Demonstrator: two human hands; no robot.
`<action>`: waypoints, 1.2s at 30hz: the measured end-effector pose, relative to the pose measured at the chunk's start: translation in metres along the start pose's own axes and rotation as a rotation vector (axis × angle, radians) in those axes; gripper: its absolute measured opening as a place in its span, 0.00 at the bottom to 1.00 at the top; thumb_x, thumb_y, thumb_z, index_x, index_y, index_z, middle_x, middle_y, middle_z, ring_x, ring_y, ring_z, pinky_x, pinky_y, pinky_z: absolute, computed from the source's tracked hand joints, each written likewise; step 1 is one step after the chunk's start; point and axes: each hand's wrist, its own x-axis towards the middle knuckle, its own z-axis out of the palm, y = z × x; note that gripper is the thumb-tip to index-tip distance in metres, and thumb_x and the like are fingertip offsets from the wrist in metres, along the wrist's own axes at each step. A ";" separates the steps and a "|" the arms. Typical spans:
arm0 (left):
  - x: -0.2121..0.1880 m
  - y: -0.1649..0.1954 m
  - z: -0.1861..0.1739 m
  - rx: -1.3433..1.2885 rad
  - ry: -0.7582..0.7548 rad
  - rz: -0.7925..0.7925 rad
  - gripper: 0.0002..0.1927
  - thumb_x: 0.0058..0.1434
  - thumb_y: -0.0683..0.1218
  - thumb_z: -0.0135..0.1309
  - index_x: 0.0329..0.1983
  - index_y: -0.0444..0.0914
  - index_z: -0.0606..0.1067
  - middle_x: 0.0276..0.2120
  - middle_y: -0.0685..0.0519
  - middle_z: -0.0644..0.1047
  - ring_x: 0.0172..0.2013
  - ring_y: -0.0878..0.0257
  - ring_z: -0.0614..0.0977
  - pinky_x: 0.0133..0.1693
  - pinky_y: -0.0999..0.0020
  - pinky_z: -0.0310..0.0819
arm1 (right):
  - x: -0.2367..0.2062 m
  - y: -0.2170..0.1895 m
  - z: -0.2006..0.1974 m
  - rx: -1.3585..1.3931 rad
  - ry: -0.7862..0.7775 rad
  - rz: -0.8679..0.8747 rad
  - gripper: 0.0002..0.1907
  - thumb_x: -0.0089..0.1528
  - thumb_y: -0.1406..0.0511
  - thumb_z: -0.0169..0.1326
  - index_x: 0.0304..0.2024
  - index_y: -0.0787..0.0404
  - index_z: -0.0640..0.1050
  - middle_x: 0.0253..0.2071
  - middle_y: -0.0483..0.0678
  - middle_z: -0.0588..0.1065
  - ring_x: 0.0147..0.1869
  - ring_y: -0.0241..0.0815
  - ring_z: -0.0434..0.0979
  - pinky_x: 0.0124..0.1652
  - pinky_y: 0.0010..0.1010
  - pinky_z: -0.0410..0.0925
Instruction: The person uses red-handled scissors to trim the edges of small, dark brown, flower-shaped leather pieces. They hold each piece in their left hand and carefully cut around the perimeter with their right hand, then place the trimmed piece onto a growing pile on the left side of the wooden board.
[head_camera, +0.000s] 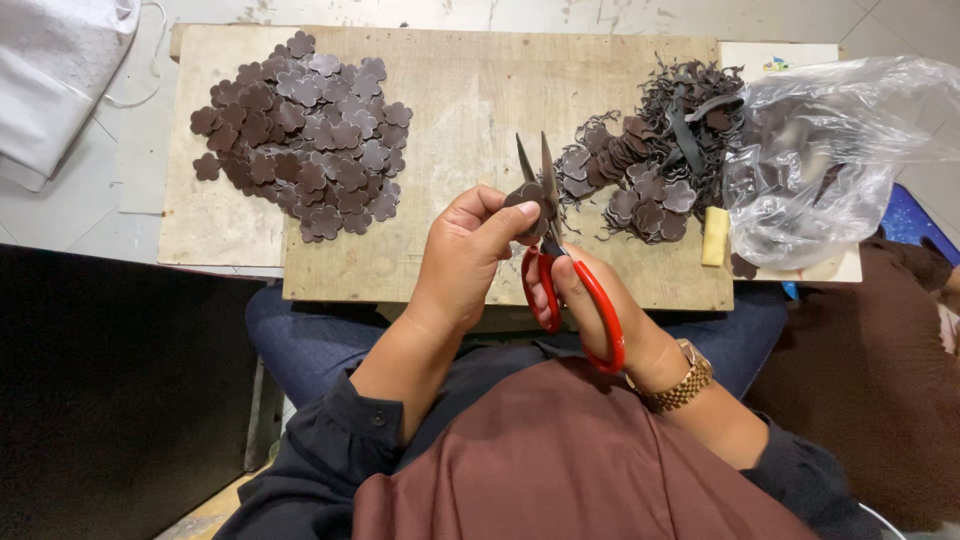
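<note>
My left hand (468, 255) pinches a small dark brown flower-shaped piece (522, 195) between thumb and fingers, over the middle of a wooden board (460, 90). My right hand (600, 310) grips red-handled scissors (560, 270); their blades point up and stand slightly apart around the piece. A heap of cut brown flower shapes (305, 135) lies on the board at the left. A tangle of dark offcuts and uncut shapes (655, 145) lies at the right.
A crumpled clear plastic bag (835, 150) sits at the board's right end, with a small yellowish block (714, 236) beside it. White cloth (55, 70) lies at the far left. The board rests across my lap.
</note>
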 end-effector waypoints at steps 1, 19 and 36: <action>0.001 -0.001 0.000 0.001 0.002 -0.011 0.04 0.64 0.44 0.60 0.34 0.40 0.76 0.31 0.56 0.81 0.33 0.71 0.79 0.35 0.76 0.66 | 0.000 0.001 0.000 0.010 0.009 0.009 0.29 0.70 0.43 0.38 0.42 0.62 0.70 0.30 0.42 0.68 0.32 0.32 0.67 0.32 0.23 0.65; 0.002 0.002 0.001 -0.040 0.065 -0.150 0.05 0.62 0.46 0.61 0.34 0.44 0.75 0.31 0.59 0.81 0.33 0.73 0.79 0.34 0.77 0.65 | -0.001 0.013 0.002 -0.006 0.092 0.045 0.29 0.70 0.43 0.39 0.40 0.62 0.71 0.26 0.41 0.67 0.27 0.31 0.66 0.27 0.23 0.63; 0.004 -0.002 -0.003 -0.084 0.052 -0.119 0.03 0.65 0.46 0.57 0.37 0.43 0.75 0.32 0.58 0.81 0.34 0.71 0.80 0.34 0.74 0.68 | 0.000 0.015 -0.001 0.051 0.050 0.091 0.27 0.71 0.46 0.38 0.39 0.62 0.70 0.26 0.41 0.66 0.25 0.32 0.63 0.26 0.23 0.62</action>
